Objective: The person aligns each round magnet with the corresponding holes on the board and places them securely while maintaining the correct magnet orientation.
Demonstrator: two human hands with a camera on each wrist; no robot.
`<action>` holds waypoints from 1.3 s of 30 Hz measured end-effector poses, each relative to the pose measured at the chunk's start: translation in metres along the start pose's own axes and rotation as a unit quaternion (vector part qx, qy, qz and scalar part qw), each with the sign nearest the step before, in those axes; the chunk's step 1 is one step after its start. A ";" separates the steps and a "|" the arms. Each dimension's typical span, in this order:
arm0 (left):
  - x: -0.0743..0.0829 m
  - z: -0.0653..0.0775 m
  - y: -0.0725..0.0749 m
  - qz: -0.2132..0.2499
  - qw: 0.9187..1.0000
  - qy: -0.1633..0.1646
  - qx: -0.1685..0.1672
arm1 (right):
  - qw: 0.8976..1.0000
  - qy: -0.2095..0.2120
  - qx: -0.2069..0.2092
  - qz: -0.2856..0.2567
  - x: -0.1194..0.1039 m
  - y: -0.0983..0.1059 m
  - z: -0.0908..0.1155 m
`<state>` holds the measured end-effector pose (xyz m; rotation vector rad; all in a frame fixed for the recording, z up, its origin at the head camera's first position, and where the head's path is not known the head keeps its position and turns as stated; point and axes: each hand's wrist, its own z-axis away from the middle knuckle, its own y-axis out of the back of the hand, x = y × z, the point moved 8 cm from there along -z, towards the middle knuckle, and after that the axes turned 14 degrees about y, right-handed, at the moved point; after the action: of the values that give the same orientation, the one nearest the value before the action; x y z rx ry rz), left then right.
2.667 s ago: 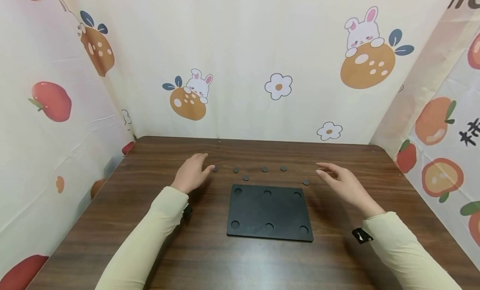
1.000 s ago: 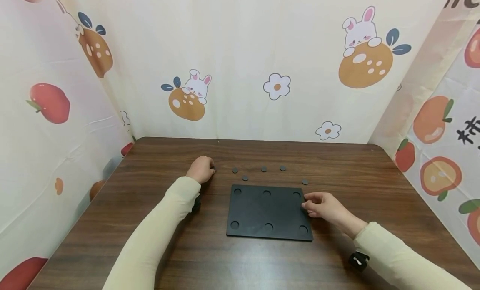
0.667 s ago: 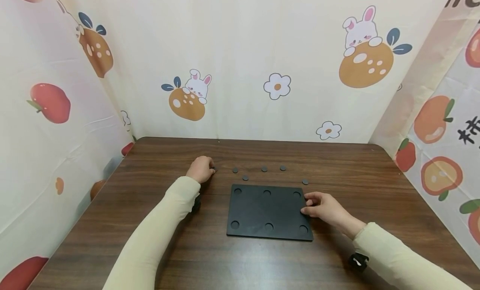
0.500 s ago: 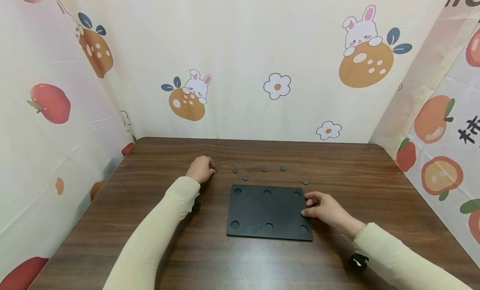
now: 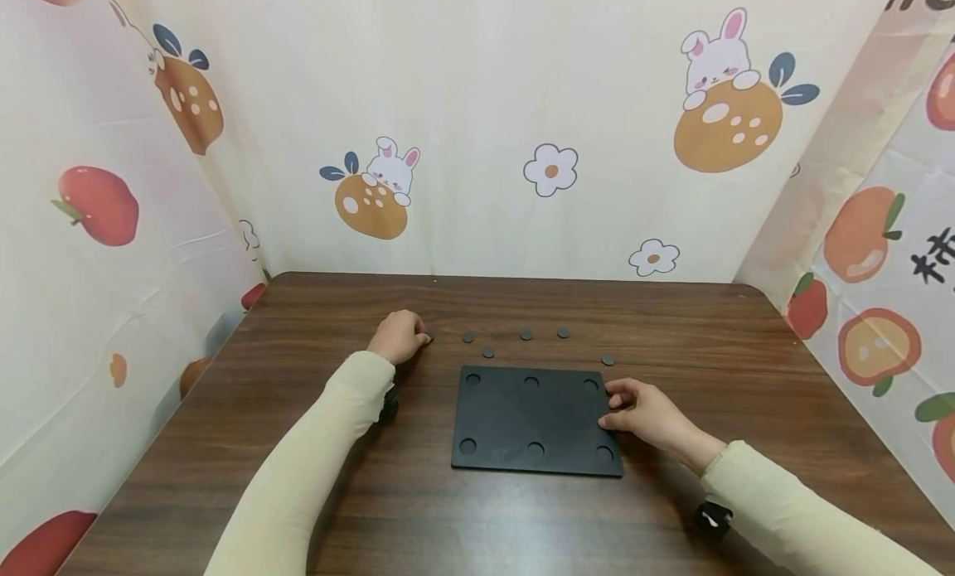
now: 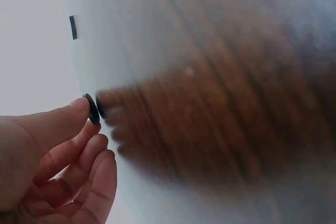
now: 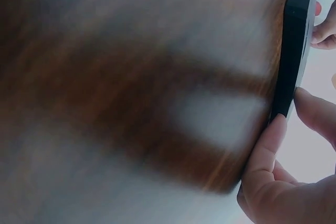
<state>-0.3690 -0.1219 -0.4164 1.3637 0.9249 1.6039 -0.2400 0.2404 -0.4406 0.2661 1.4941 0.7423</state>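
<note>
My left hand [image 5: 398,338] is at the back left of the table, pinching a small black disc [image 6: 92,109] between thumb and fingers. In the left wrist view the disc is tilted on edge just off the tabletop, beside its dark reflection. A black rectangular board [image 5: 534,414] with several round recesses lies flat in the middle. My right hand [image 5: 647,416] holds the board's right edge, with the thumb on the upper face and the fingers along the side. In the right wrist view the thumb [image 7: 315,111] and a fingertip sit on either side of that edge.
Several more black discs, among them one at the left [image 5: 467,337] and one at the right [image 5: 608,360], lie scattered behind the board on the brown wooden table [image 5: 462,526]. A printed curtain [image 5: 477,79] hangs along the back and both sides.
Since the earliest frame, my left hand has closed on the leftmost disc, now slightly raised. My right hand has come left and nearer to grip the board's edge. The board stays put.
</note>
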 end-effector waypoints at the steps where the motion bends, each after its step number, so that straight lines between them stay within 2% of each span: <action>1: 0.000 0.000 0.000 0.002 1.000 0.000 -0.002 | 1.000 0.001 0.000 0.001 0.000 0.000 0.000; 9: 0.000 0.006 -0.001 0.021 1.000 0.003 -0.009 | 1.000 -0.001 -0.002 0.002 0.003 -0.001 0.001; 18: 0.004 0.014 -0.004 0.050 0.998 -0.023 -0.011 | 1.000 0.000 -0.001 0.001 0.005 -0.003 0.001; 26: 0.016 0.027 -0.006 0.068 0.996 -0.048 -0.019 | 1.000 0.000 -0.002 0.002 0.006 -0.003 0.001; 34: 0.030 0.041 -0.004 0.075 0.994 -0.074 -0.009 | 1.000 0.007 -0.003 0.002 0.003 -0.002 0.000; 39: 0.037 0.048 -0.007 0.076 0.993 -0.091 -0.015 | 1.000 0.006 -0.001 0.001 0.003 -0.001 -0.001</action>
<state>-0.3234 -0.0840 -0.4009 1.5624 0.7010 1.5676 -0.2412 0.2409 -0.4441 0.2618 1.5048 0.7490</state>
